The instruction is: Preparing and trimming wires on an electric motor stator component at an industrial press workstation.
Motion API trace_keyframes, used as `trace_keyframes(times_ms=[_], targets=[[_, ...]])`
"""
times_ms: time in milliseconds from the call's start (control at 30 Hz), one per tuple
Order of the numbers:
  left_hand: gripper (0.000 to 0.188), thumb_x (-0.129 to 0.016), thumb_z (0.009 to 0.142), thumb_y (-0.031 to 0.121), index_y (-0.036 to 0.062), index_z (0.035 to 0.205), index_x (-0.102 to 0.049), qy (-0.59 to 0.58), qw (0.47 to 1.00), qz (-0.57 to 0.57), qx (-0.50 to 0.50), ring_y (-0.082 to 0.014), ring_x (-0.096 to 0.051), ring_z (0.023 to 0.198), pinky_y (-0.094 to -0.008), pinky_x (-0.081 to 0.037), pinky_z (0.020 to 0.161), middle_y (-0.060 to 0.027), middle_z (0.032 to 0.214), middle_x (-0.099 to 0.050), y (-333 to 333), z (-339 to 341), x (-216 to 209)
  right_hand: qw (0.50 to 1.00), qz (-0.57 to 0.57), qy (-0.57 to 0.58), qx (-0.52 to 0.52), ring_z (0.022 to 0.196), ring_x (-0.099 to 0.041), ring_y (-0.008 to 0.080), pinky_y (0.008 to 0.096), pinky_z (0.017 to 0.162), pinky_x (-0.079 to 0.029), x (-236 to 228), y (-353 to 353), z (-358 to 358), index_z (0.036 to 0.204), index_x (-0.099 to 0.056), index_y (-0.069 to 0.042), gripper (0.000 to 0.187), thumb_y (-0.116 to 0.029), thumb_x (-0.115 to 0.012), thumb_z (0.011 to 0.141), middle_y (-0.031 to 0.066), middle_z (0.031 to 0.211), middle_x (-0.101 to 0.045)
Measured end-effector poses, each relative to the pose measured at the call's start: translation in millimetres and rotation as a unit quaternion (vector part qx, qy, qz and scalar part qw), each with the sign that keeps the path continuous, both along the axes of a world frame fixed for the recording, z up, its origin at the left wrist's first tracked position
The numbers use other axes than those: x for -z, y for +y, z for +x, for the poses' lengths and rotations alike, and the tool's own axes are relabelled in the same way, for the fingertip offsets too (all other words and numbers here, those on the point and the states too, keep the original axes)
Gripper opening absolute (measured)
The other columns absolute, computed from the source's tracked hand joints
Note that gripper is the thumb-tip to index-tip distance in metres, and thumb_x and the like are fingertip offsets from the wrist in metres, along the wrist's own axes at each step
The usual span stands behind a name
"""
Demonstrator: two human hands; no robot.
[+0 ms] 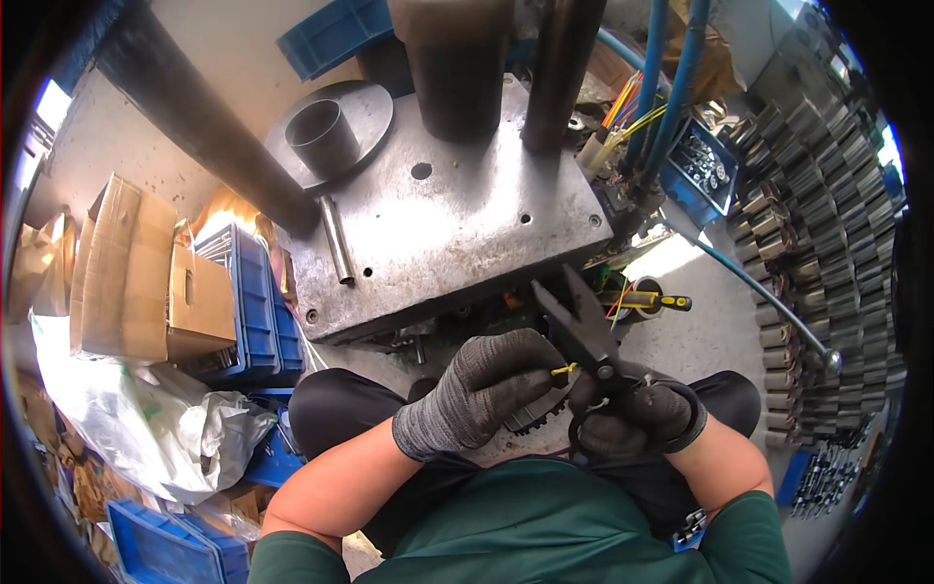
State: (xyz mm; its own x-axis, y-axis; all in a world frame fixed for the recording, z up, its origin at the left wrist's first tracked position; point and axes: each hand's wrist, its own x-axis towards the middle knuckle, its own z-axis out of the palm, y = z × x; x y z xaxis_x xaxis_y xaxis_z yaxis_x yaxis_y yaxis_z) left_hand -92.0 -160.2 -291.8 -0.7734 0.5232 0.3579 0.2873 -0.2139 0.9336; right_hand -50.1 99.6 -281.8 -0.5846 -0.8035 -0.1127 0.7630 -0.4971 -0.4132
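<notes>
My left hand [486, 384], in a grey and black glove, is closed. Pinched between its thumb and fingertips is a short thin yellow piece [561, 370], too small to tell whether it is wire or a tie. My right hand [642, 419], also gloved, grips the black handles of a large pair of scissors [595, 341]. The dark blades point up and away from me, spread apart. Their pivot sits just right of the yellow piece, with a small gap between. Below and between my hands, a black toothed part [540, 419] is partly hidden.
In front stands a steel press table [428, 243] with thick columns, a ring [323, 139] and a loose tube [337, 238]. Cardboard boxes [131, 273] and blue crates [255, 302] are at left. Stacked metal parts [827, 243] and a long rod [754, 258] lie right. A yellow-black tool [657, 302] lies beyond the scissors.
</notes>
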Motion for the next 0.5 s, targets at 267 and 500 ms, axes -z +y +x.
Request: trace_keyframes(times_ms=[267, 500], targets=[[0.024, -0.065, 0.099, 0.015, -0.0036, 0.114, -0.069, -0.201, 0.979, -0.011, -0.03, -0.0157, -0.065, 0.086, -0.029, -0.054, 0.075, -0.0085, 0.098, -0.067, -2.0, 1.2, -7.0, 0.72, 0.459, 0.503, 0.133, 0.087, -0.062, 0.0163, 0.0325, 0.075, -0.051, -18.5, 14.7, -23.4, 0.142, -0.055, -0.006, 0.068, -0.021, -0.088, 0.084, 0.0076, 0.098, -0.064], [0.021, -0.069, 0.099, 0.015, -0.0024, 0.111, -0.068, -0.234, 0.97, 0.0, -0.06, -0.0092, -0.063, 0.08, -0.0287, -0.054, 0.074, -0.0045, 0.092, -0.068, 4.2, 0.9, -6.8, 0.535, 0.567, 0.607, 0.158, 0.079, -0.069, 0.0291, 0.0403, 0.069, -0.058, -28.5, -9.0, -19.3, 0.126, -0.065, -0.003, 0.055, -0.025, -0.089, 0.082, 0.0149, 0.094, -0.066]])
